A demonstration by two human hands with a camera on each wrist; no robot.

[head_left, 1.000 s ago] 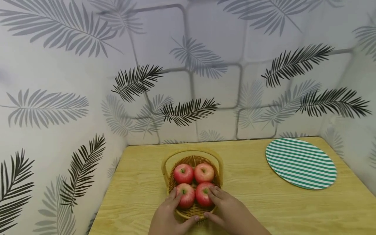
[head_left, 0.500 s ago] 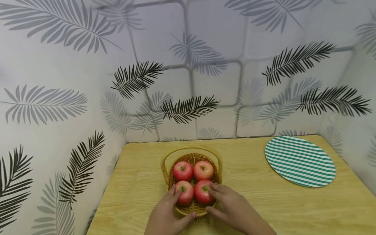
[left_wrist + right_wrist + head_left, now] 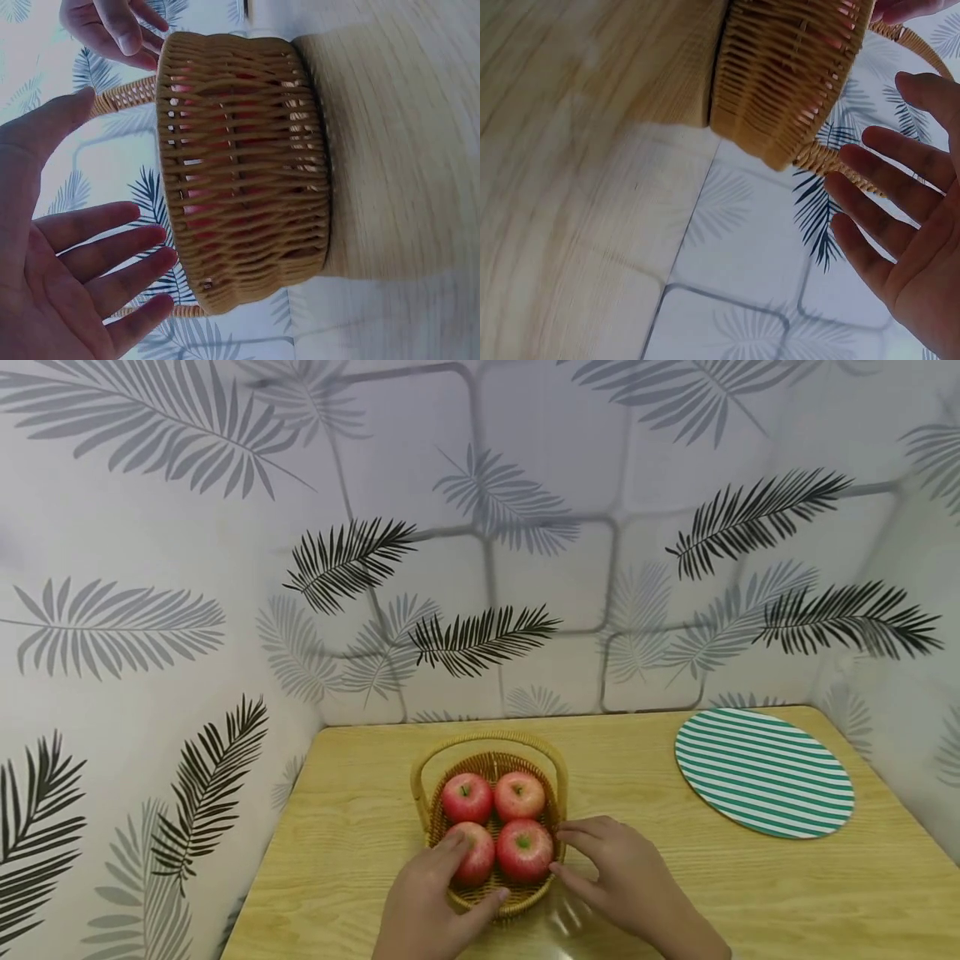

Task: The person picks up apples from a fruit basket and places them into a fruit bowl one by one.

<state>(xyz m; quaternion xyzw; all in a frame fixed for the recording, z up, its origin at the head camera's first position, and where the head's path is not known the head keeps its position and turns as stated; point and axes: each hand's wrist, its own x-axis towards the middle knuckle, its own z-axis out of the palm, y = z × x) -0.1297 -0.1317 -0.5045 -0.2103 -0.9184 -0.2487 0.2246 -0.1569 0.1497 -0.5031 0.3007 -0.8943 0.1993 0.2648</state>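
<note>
A yellow-brown wicker basket (image 3: pixel 517 907) with a raised handle (image 3: pixel 491 737) stands upright on the table. Several red apples lie inside it; the front-left apple (image 3: pixel 477 864) is partly covered by my left hand (image 3: pixel 427 897). In the left wrist view, that hand's fingers spread loosely beside the basket wall (image 3: pixel 247 165), gripping nothing. My right hand (image 3: pixel 630 877) is just off the basket's right side, nearest the front-right apple (image 3: pixel 525 852). In the right wrist view, its fingers (image 3: pixel 885 217) are relaxed and apart, with nothing in them, next to the basket (image 3: pixel 780 82).
A round placemat (image 3: pixel 765 774) with green and white stripes lies at the back right of the wooden table (image 3: pixel 360 802). Behind the table and along its left rises a wall (image 3: pixel 555 585) with a leaf pattern.
My right hand has drawn away to the right from the front-right apple, uncovering it. My left hand has stayed nearly in place, and the basket and apples sit as before.
</note>
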